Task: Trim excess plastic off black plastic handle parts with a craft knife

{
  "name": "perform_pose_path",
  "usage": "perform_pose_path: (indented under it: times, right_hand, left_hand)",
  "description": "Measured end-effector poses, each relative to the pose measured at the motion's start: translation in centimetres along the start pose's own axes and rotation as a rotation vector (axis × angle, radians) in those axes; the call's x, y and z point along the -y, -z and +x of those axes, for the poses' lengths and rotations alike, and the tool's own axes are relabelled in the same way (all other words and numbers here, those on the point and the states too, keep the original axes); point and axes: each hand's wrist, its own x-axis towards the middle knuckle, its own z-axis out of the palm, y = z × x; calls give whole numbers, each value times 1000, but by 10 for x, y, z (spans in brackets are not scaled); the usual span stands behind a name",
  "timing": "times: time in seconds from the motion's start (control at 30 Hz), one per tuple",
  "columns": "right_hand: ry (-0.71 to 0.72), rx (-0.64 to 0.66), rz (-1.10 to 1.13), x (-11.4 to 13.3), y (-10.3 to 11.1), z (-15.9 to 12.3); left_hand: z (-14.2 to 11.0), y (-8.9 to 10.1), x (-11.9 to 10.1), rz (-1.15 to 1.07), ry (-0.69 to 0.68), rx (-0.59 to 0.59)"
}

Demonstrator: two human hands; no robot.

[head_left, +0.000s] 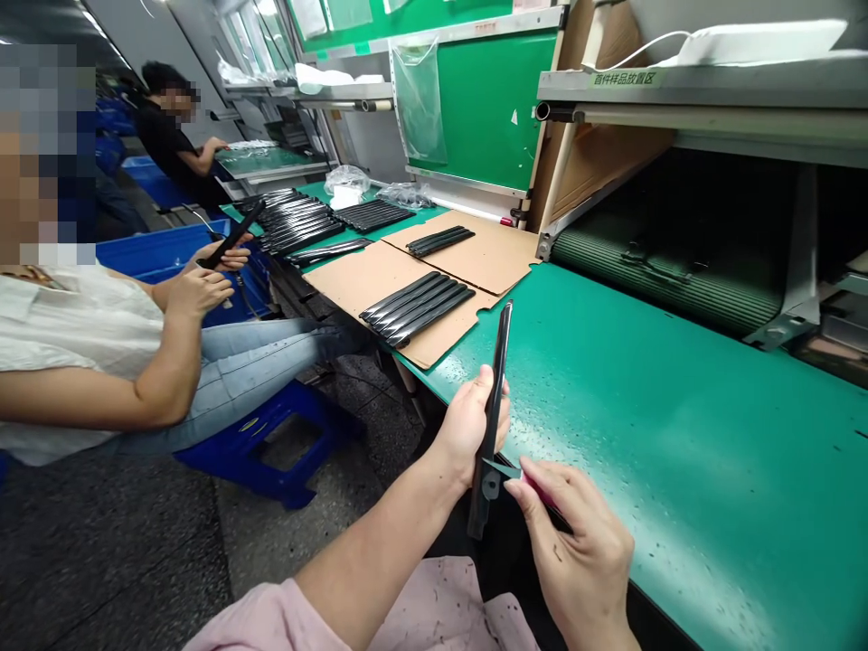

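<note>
A sleeve (271,624) fronts a slender, glossy black strip (493,420).

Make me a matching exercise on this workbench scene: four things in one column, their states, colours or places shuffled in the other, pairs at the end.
1. Stool
2. Left hand
3. Cardboard
4. Right hand

A. tan, beneath loose strips
B. holding a small blade
C. blue, on the floor
D. gripping one black strip

Pairs: 1-C, 2-D, 3-A, 4-B
</note>
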Motion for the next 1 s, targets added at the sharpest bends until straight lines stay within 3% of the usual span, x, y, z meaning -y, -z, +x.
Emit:
perform_pose_path:
  times: [0.2,0.47,0.67,0.73,0.8,0.9,1.0]
  right_hand:
    - [52,-124,-86,-12,-3,19]
    - [28,-277,-98,-30,14,77]
    - [-153,-367,-115,-52,38,106]
    - [-212,-313,-81,-54,43,103]
    - [-250,-162,39,-49,46,96]
    - [-307,97,363,-34,49,83]
    - [-360,232,551,-19,54,72]
  left_hand:
    - [-12,-8,5,51,39,42]
    - [-36,-12,14,179,138,137]
    - [-51,-2,16,360,157,252]
    - [-54,3,11,499,121,349]
    - [-54,7,7,703,16,416]
    - [-53,10,0,1055,-152,402]
    - [-49,12,-7,1337,-267,373]
